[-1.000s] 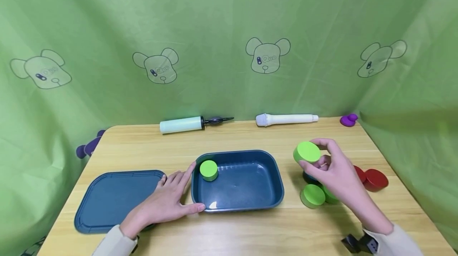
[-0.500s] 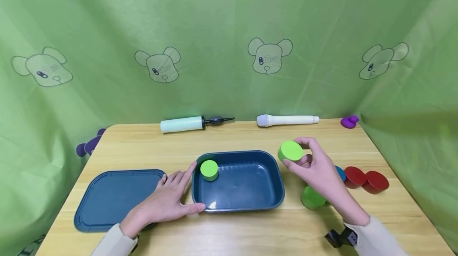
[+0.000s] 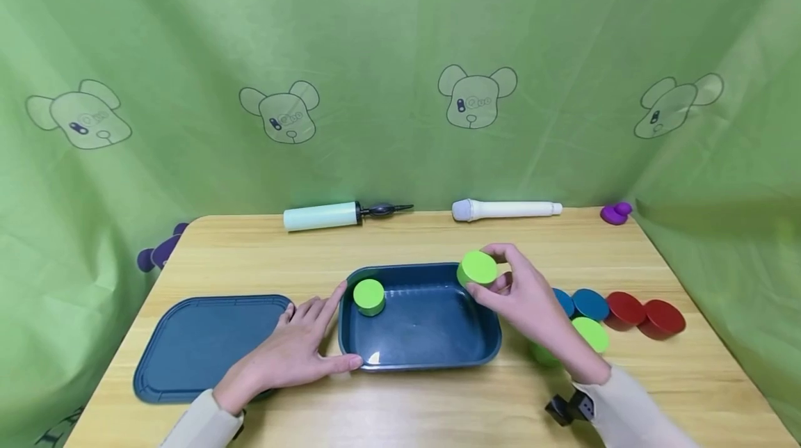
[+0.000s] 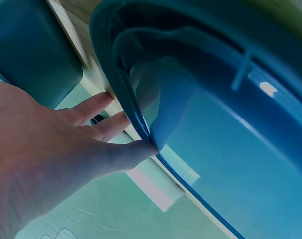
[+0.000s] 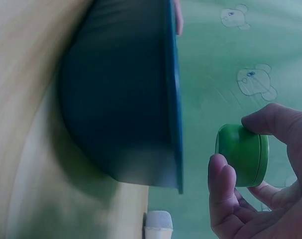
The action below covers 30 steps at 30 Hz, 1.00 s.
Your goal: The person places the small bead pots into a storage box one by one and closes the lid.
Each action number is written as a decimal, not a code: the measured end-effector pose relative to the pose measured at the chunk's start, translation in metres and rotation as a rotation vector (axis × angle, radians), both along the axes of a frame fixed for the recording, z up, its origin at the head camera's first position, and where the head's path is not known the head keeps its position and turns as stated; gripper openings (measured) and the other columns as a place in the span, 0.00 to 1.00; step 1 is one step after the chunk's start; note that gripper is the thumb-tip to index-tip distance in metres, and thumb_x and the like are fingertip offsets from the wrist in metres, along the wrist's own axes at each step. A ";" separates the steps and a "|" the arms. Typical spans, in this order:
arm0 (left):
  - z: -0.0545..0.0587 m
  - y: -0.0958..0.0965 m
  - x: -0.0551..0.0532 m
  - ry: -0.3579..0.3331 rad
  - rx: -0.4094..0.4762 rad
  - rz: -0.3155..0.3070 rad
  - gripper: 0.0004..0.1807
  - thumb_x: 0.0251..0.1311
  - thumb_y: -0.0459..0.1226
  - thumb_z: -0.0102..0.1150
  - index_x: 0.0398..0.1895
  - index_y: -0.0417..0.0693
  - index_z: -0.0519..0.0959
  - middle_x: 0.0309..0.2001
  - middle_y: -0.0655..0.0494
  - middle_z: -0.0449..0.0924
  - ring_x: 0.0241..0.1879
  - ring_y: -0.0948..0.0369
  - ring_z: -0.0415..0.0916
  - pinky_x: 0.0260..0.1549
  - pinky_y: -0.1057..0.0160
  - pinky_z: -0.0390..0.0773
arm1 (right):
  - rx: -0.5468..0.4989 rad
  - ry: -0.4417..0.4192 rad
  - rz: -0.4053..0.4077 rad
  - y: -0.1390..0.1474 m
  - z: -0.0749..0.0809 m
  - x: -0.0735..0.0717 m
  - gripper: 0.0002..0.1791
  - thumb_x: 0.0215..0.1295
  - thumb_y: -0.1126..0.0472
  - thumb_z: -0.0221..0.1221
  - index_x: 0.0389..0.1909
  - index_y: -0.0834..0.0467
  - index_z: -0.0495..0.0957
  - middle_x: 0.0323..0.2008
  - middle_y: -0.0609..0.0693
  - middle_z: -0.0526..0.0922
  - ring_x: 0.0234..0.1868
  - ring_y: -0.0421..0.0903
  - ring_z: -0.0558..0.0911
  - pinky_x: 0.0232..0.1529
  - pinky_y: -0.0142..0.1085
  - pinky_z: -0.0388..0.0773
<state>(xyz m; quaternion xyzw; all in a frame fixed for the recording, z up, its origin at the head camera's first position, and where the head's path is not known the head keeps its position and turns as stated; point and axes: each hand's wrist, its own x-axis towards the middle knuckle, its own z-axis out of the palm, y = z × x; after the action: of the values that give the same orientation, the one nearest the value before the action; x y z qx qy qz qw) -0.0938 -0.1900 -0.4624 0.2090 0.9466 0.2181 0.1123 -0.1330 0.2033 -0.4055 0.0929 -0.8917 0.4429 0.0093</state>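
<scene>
Right hand (image 3: 524, 295) pinches green puck (image 3: 477, 269); outspread left hand (image 3: 290, 352) touches blue tray (image 3: 413, 331) between them

The glossy blue box (image 3: 413, 326) and the held green cylinder (image 3: 477, 268) look like smooth plastic. The tabletop (image 3: 407, 403) shows wood grain with a soft sheen; the green curtain (image 3: 375, 30) looks like creased cloth.

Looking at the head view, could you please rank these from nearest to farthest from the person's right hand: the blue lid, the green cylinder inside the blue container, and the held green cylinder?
1. Held green cylinder: in the right hand.
2. Inner green cylinder: toward the left end of the blue container.
3. Blue lid: left of the container.
</scene>
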 end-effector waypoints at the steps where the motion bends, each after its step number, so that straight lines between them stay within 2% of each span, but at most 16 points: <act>1: 0.000 -0.001 0.000 0.004 0.004 0.002 0.66 0.63 0.78 0.57 0.92 0.66 0.34 0.80 0.37 0.63 0.79 0.34 0.58 0.71 0.19 0.47 | 0.004 -0.002 0.009 -0.002 -0.001 -0.001 0.34 0.68 0.54 0.76 0.69 0.59 0.72 0.52 0.55 0.80 0.39 0.49 0.82 0.36 0.36 0.82; 5: -0.001 -0.001 0.000 0.003 0.000 0.008 0.66 0.63 0.79 0.56 0.92 0.67 0.33 0.80 0.39 0.63 0.79 0.35 0.57 0.73 0.20 0.46 | 0.023 0.000 0.042 -0.009 -0.004 -0.004 0.33 0.68 0.55 0.77 0.68 0.58 0.74 0.46 0.54 0.81 0.38 0.49 0.80 0.35 0.36 0.82; 9: -0.002 0.000 -0.001 0.012 0.008 0.005 0.66 0.63 0.79 0.55 0.92 0.67 0.33 0.80 0.41 0.63 0.79 0.35 0.57 0.72 0.20 0.46 | 0.033 0.011 0.074 -0.017 -0.006 -0.007 0.32 0.67 0.57 0.77 0.67 0.58 0.75 0.44 0.54 0.81 0.35 0.48 0.80 0.34 0.35 0.81; 19: -0.002 -0.002 0.000 0.024 0.017 0.007 0.65 0.64 0.77 0.57 0.92 0.68 0.34 0.79 0.39 0.64 0.79 0.36 0.58 0.71 0.19 0.49 | 0.051 0.009 0.158 -0.043 -0.017 -0.014 0.31 0.67 0.56 0.77 0.66 0.58 0.76 0.47 0.52 0.80 0.35 0.46 0.79 0.34 0.35 0.80; 30: -0.004 -0.005 -0.004 0.021 -0.004 -0.010 0.64 0.65 0.78 0.55 0.92 0.68 0.33 0.80 0.40 0.64 0.80 0.37 0.58 0.73 0.21 0.46 | 0.087 0.006 0.199 -0.064 -0.033 -0.017 0.30 0.66 0.59 0.78 0.65 0.57 0.77 0.46 0.51 0.81 0.34 0.44 0.80 0.36 0.35 0.79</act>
<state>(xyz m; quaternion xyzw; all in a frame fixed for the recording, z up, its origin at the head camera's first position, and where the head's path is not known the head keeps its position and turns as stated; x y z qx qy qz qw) -0.0980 -0.1947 -0.4660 0.2156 0.9472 0.2133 0.1040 -0.1501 0.1393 -0.4390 0.1824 -0.8965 0.4021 -0.0362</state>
